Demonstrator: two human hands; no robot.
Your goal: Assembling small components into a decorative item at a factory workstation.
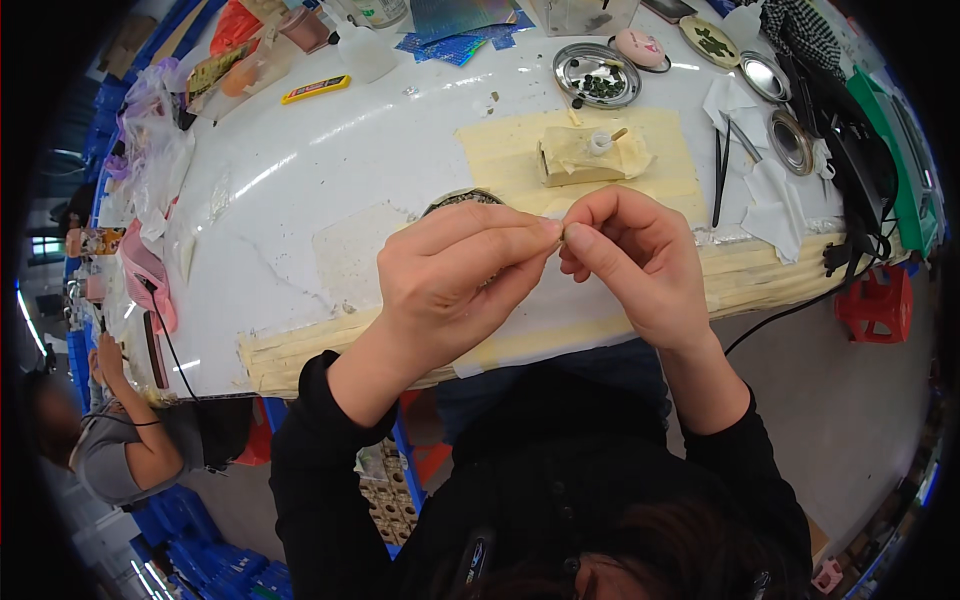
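Observation:
My left hand point(455, 265) and my right hand point(640, 262) meet over the front of the white table, fingertips almost touching. Each is closed in a pinch of thumb and forefinger. Whatever sits between the fingertips is tiny and mostly covered, so I cannot make out what it is. Behind my left hand a round dish of small dark bits point(466, 197) is partly hidden. Beyond my right hand a small block covered in yellow tape point(590, 158) stands on a yellow taped patch point(490, 140), with a little white cup and a stick on top.
A metal dish of dark green pieces point(597, 88) lies farther back. Black tweezers point(720, 175) and white tissues point(776, 212) are at the right. A yellow box point(316, 89) and a white squeeze bottle point(365, 50) stand back left. Another person point(130, 430) sits at the left.

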